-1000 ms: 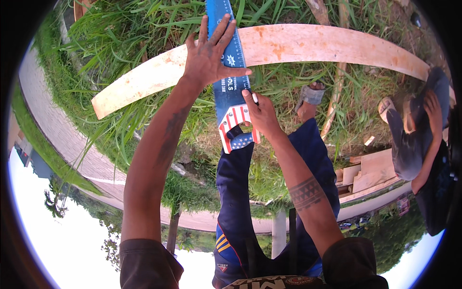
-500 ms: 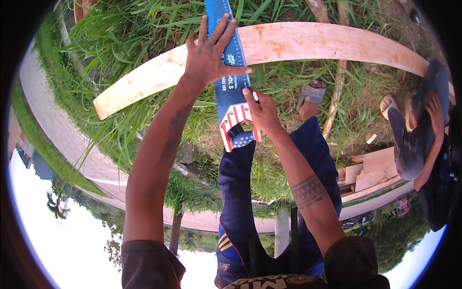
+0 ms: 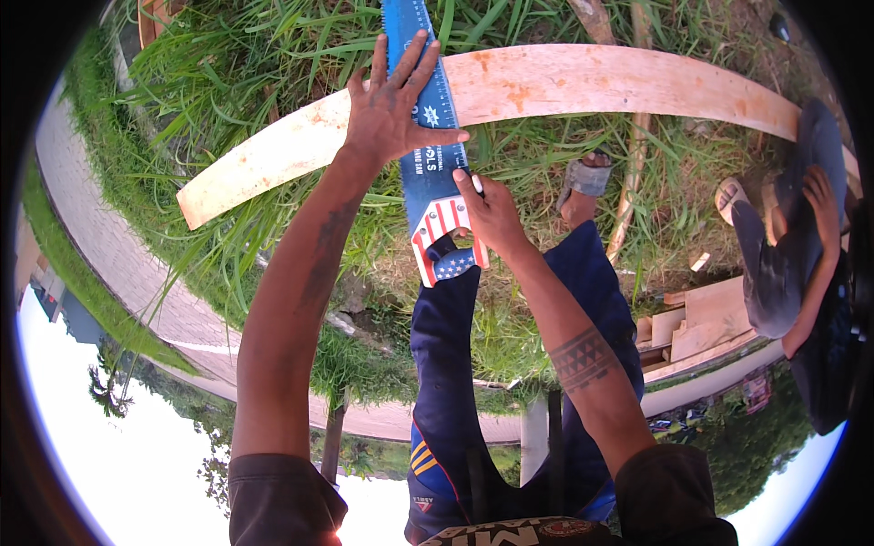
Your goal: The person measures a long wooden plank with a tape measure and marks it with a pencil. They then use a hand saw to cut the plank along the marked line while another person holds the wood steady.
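Observation:
A long pale wooden plank (image 3: 619, 82) lies across the grass, with a blue hand saw (image 3: 423, 168) laid crosswise over it. The saw's striped-and-starred handle (image 3: 446, 214) is over my dark-trousered leg. My left hand (image 3: 387, 118) presses flat on blade and plank with spread fingers, the blade partly hidden beneath. My right hand (image 3: 492, 214) is closed on a small white-and-dark pen-like object (image 3: 476, 186) at the blade's right edge, just above the handle; its tip is too small to make out.
At right, another person (image 3: 824, 291) in dark clothing is by the plank's right end, a hand on their leg. Loose boards (image 3: 701, 318) lie below them. Sticks (image 3: 633, 209) lie in the grass, and a paved path (image 3: 137, 291) curves along the left and behind me.
The saw and both my hands have shifted very slightly left in the view. My grip and spread fingers look the same. The other person has moved slightly.

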Motion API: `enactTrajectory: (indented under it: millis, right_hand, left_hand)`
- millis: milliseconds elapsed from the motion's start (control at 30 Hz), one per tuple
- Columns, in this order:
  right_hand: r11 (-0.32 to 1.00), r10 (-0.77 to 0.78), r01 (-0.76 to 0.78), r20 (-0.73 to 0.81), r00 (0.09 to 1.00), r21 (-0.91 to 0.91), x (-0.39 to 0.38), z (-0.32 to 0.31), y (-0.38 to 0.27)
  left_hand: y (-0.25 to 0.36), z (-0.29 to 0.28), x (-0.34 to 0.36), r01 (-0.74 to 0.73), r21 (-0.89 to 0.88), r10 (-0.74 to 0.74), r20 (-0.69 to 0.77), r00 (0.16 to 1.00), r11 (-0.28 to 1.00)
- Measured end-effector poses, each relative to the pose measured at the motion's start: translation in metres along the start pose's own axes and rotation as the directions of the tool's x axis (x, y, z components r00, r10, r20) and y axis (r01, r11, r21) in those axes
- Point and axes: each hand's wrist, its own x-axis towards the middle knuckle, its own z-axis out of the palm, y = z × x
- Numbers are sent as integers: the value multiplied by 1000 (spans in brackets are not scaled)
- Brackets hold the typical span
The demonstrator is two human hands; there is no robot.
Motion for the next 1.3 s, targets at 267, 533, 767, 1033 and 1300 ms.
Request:
enactTrajectory:
  millis: [267,533,767,1033,1300]
  right_hand:
    - [999,33,-33,-17,999,-7,0,2,-2]
    - [1000,26,-26,-16,1000,13,-2,2,-5]
    - [999,26,-26,-14,1000,-33,-1,2,-5]
    - [1000,14,-14,-1,1000,-20,1,1,-1]
    - [993,-61,55,-53,997,-101,3,5,8]
  left_hand:
    - [-2,3,-1,-3,-9,3,-8,1000,1000]
    - [-2,4,-1,1,-8,-1,-8,1000,1000]
    - [0,0,0,5,6,-6,25,1000,1000]
    - [-2,4,0,-12,-3,12,-11,1000,1000]
    - [0,-2,2,1,-6,-1,30,1000,1000]
